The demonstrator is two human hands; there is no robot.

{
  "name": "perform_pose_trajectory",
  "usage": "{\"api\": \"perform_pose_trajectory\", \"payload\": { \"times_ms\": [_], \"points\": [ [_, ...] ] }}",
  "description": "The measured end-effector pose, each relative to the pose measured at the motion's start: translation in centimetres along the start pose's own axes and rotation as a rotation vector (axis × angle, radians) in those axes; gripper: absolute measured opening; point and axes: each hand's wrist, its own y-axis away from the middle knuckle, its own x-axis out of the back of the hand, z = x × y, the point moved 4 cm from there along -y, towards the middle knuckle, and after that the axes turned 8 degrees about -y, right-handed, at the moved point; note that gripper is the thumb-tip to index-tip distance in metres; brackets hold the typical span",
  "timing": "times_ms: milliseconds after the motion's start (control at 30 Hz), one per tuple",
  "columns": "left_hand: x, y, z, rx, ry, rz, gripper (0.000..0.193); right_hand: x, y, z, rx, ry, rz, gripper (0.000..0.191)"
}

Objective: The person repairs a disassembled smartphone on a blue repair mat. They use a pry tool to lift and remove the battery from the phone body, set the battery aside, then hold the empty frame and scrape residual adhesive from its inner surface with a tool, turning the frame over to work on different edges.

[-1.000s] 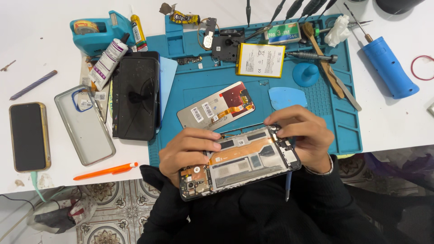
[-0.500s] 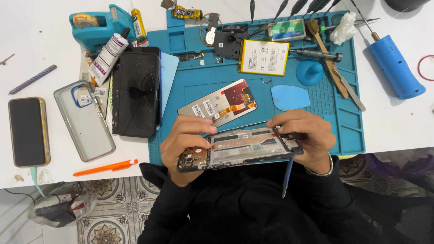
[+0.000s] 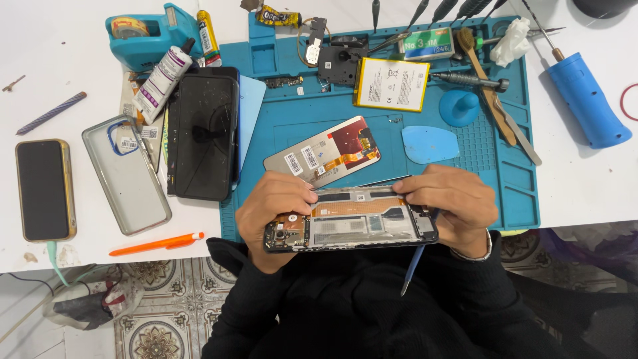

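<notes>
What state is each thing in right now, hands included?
Opened phone: back off, insides exposed, held in both hands.
Left hand: gripping the phone's left end.
Right hand: gripping its right end, with a blue tool.
Display module: lying loose on the mat.
Battery: removed, on the mat.
Clear case: empty.
Gold-edged phone: screen dark.
</notes>
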Motion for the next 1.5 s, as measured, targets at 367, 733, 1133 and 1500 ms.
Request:
{"api": "perform_pose_trajectory", "payload": {
  "times_ms": [367,733,1133,1500],
  "points": [
    [-0.3,-0.3,-0.2,0.02,-0.011,-0.02,0.028,-0.1,0.4,-0.2,-0.233,-0.072,0.104,0.032],
    [-0.2,-0.3,-0.2,-0.018,-0.03,-0.033,0.026,0.2,-0.1,-0.5,-0.09,0.05,0.061,0.026],
    [-2.5,2.1,-2.2,0.449,0.763,-0.033,0.103,0.2,1.7,-0.1,0.03,0.09,0.233,0.015],
    [-4.5,5.8,-3.1,0.529,0.761,-0.084,0.056,-1.1,0.0,-0.6,0.002,0.315,-0.056,0.034]
  ]
}}
